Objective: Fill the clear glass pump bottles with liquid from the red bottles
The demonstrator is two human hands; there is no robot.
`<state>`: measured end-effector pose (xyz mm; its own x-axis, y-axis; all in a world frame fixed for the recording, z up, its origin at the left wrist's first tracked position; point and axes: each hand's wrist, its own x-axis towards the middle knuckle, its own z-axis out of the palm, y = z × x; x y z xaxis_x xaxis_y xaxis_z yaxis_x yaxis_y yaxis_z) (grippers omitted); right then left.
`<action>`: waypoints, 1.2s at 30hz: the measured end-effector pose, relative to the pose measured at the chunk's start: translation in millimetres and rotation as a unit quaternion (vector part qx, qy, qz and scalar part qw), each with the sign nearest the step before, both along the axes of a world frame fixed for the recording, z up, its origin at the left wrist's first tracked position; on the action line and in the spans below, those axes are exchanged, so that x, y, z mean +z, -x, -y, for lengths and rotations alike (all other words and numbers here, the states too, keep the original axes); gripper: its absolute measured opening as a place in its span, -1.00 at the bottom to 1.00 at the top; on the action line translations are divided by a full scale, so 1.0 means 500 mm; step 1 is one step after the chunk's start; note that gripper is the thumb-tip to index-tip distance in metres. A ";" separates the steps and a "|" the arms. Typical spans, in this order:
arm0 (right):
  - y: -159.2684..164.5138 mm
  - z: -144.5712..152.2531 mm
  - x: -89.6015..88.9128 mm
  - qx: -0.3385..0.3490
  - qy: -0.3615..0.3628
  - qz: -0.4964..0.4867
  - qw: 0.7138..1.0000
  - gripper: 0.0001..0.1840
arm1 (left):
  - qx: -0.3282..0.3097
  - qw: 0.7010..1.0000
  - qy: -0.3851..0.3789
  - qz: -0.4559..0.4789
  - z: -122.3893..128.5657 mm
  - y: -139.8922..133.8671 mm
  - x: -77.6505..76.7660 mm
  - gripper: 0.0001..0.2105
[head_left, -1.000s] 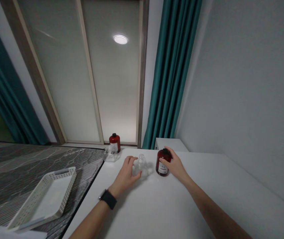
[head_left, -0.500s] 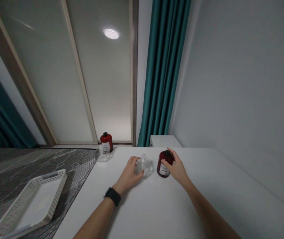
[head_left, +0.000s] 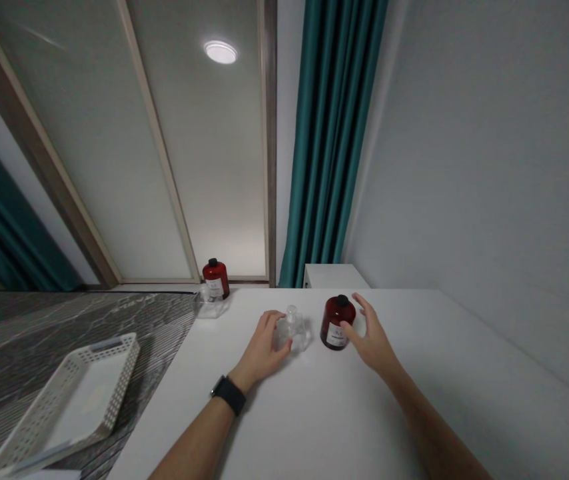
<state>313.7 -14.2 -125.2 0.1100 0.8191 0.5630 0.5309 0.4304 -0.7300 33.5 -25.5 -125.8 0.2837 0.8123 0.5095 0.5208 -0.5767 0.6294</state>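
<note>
One red bottle (head_left: 337,325) upright, cap (head_left: 343,300) upward

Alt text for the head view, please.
Left hand curves around the left side of a clear container; right hand is open at the right side of a dark red bottle, on a white table. A second bottle stands farther back.

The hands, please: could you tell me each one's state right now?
Left hand: half-curled at the nearer clear container; grip unclear.
Right hand: open at the nearer red bottle.
</note>
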 end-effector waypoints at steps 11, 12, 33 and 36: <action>0.092 0.078 0.022 0.002 -0.134 0.005 0.991 -0.61 | -0.008 1.000 -0.017 0.016 0.014 0.000 0.005 -0.55; 0.102 0.081 0.017 0.032 -0.109 0.004 0.993 -0.60 | -0.006 0.999 -0.022 0.023 0.018 -0.001 0.010 -0.56; 0.137 0.099 0.005 0.202 0.127 0.061 0.969 -0.19 | -0.050 0.998 -0.029 0.028 0.065 -0.022 0.036 -0.70; 0.138 0.100 0.004 0.202 0.141 0.066 0.967 -0.20 | -0.045 0.998 -0.026 0.037 0.062 -0.023 0.037 -0.69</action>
